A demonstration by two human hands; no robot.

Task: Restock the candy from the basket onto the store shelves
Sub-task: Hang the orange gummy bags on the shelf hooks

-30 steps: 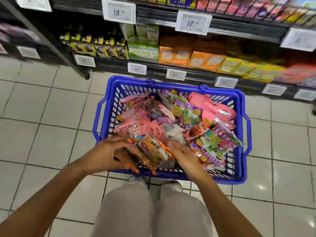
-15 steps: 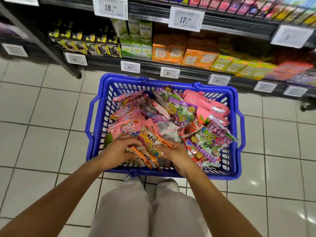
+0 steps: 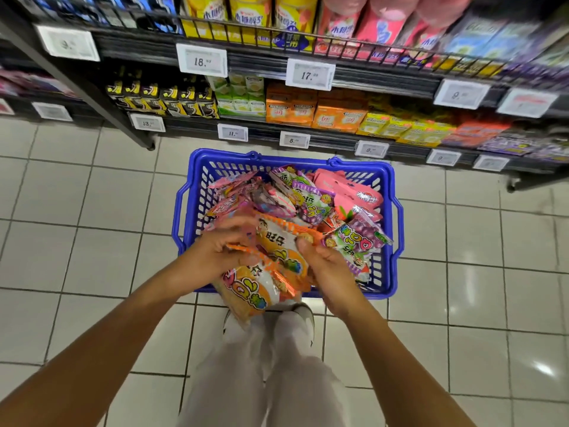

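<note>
Head view, looking down at a tiled floor point(image 3: 77, 211) in front of store shelves point(image 3: 385, 78).

Blue basket point(image 3: 388, 229): plastic, slotted walls, standing on the floor just before the lowest shelf. Heaped with candy bags: pink bags point(image 3: 345, 189) toward its far right corner, a purple grape bag point(image 3: 357, 238) against its right wall, mixed pink and purple packets point(image 3: 246, 195) along the far left side.

Orange candy bags point(image 3: 271, 266): a small bunch of orange-and-white packets, held above the basket's near edge, the lowest one hanging past the near rim over the person's legs.

Left hand point(image 3: 215, 251): fingers curled round the left side of the orange bunch, gripping it.

Right hand point(image 3: 326, 266): thumb and fingers wrapped round the right side of the same bunch, clamped on it.

Shelves: lowest shelf carries black-and-yellow packs point(image 3: 163, 98) at its left end, then green boxes point(image 3: 241, 94), orange boxes point(image 3: 314, 109), yellow-green boxes point(image 3: 400, 127). The shelf above carries yellow bags point(image 3: 249, 10) and pink bags further right, blurred. White price tags point(image 3: 309, 73) are clipped along the shelf edges.

Light trousers point(image 3: 261, 380) and a pale shoe point(image 3: 303, 315) show at the bottom, behind the basket's near edge.
</note>
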